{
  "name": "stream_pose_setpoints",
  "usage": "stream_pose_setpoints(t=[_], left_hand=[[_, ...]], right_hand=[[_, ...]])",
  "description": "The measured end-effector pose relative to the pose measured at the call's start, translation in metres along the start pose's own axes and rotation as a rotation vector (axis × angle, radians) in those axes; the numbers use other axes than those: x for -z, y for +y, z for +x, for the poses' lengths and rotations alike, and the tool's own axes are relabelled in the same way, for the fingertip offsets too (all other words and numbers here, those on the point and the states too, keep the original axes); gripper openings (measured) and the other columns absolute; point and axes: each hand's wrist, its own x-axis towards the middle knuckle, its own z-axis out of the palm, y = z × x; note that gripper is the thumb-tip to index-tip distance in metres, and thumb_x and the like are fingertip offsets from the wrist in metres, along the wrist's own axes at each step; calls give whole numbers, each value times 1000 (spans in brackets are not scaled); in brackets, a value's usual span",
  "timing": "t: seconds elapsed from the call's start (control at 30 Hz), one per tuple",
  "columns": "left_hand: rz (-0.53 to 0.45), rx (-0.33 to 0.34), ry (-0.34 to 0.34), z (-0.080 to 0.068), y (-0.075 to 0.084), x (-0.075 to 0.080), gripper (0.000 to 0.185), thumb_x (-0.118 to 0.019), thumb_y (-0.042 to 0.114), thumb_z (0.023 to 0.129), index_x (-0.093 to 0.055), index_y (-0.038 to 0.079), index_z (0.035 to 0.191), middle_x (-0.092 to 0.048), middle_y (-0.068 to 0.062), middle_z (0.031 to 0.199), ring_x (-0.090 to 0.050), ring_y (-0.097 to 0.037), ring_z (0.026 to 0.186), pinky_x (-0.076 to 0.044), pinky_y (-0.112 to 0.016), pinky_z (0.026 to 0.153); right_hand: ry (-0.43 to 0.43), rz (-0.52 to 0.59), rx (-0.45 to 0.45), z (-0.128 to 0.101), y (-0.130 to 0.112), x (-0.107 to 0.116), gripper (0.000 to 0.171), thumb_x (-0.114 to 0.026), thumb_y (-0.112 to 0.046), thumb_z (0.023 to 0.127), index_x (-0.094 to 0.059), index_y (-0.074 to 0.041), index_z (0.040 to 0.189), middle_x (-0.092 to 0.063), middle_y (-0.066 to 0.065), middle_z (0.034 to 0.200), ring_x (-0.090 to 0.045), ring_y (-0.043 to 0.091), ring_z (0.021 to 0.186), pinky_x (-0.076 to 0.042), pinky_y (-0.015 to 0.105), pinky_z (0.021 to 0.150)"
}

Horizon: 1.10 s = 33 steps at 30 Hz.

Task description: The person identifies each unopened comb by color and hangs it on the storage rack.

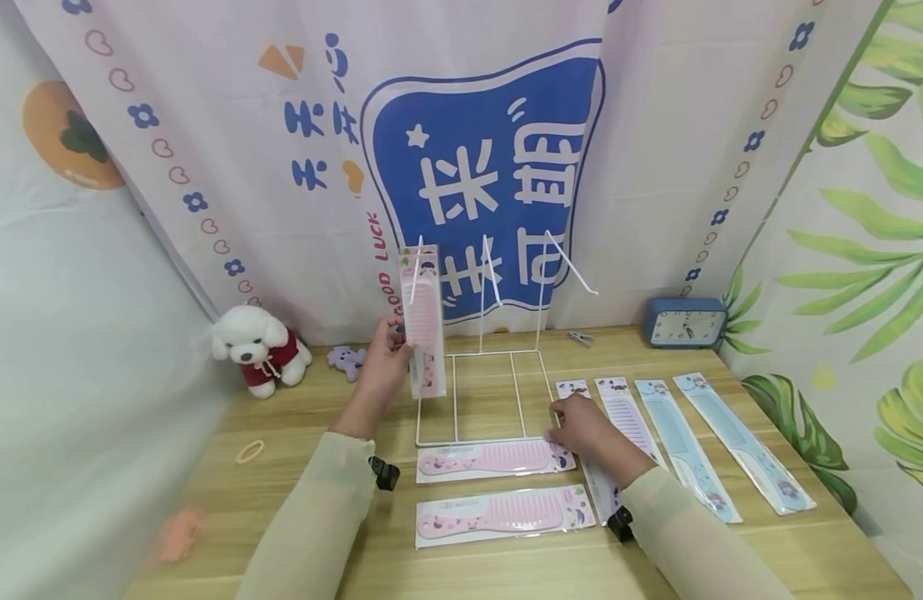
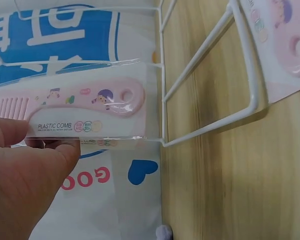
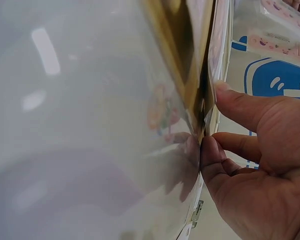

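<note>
A white wire rack (image 1: 540, 333) stands mid-table before a printed curtain. My left hand (image 1: 386, 358) holds a packaged pink comb (image 1: 424, 325) upright at the rack's left hook. In the left wrist view my thumb and fingers (image 2: 25, 170) pinch that package (image 2: 85, 107) next to the rack wire (image 2: 250, 70). My right hand (image 1: 581, 427) lies low on a packaged pink comb (image 1: 574, 389) just right of the rack's base. Seen from the right wrist, the right hand's fingers (image 3: 260, 165) pinch a package edge (image 3: 215, 55).
Two more packaged pink combs (image 1: 491, 458) (image 1: 499, 512) lie crosswise in front of the rack. A pink one (image 1: 626, 417) and two blue ones (image 1: 682, 450) (image 1: 742, 437) lie at right. A plush dog (image 1: 255, 346), clock (image 1: 685, 322) and hair tie (image 1: 250, 451) sit around.
</note>
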Motion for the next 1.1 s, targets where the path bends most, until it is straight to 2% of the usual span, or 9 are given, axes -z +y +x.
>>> stream_pose_setpoints(t=[0.13, 0.3, 0.53, 0.67, 0.9, 1.1], left_hand=[[18, 18, 11, 10, 0, -1, 41, -51, 8, 112, -42, 16, 151, -61, -24, 138, -62, -37, 128, -54, -53, 113], [20, 45, 26, 17, -2, -1, 42, -53, 10, 113, -42, 20, 152, -60, -22, 143, -61, -38, 132, -54, -56, 115], [49, 5, -1, 26, -8, -3, 41, -51, 9, 113, -43, 15, 153, -59, -26, 146, -61, -41, 135, -55, -55, 115], [66, -19, -15, 31, -14, -3, 39, -50, 9, 114, -44, 10, 152, -58, -29, 149, -61, -44, 138, -55, -55, 116], [66, 18, -7, 33, -21, -3, 35, -51, 11, 114, -47, 12, 149, -57, -26, 151, -59, -43, 140, -54, -55, 118], [73, 4, -6, 34, -25, -1, 33, -53, 15, 114, -47, 10, 147, -59, -25, 146, -61, -40, 135, -55, -52, 116]], right_hand=[[7, 7, 6, 0, 0, -1, 47, -86, -18, 94, -73, 2, 135, -75, 18, 117, -66, 25, 100, -60, 50, 97], [5, 2, 0, 1, 1, -2, 45, -86, -18, 94, -74, 1, 133, -74, 16, 115, -65, 24, 99, -60, 49, 97], [5, 10, 11, 2, 3, -2, 42, -87, -18, 94, -75, 1, 129, -72, 12, 104, -61, 22, 90, -59, 45, 87], [5, 11, 12, 2, 2, -2, 42, -87, -18, 93, -76, 1, 129, -74, 13, 107, -63, 22, 92, -60, 47, 91], [-9, 9, -2, 2, 1, -2, 47, -87, -20, 94, -74, 0, 134, -75, 16, 115, -65, 24, 99, -60, 50, 98], [-3, 11, -2, 4, 4, -2, 47, -86, -20, 95, -74, 0, 135, -75, 18, 120, -67, 24, 102, -60, 50, 99]])
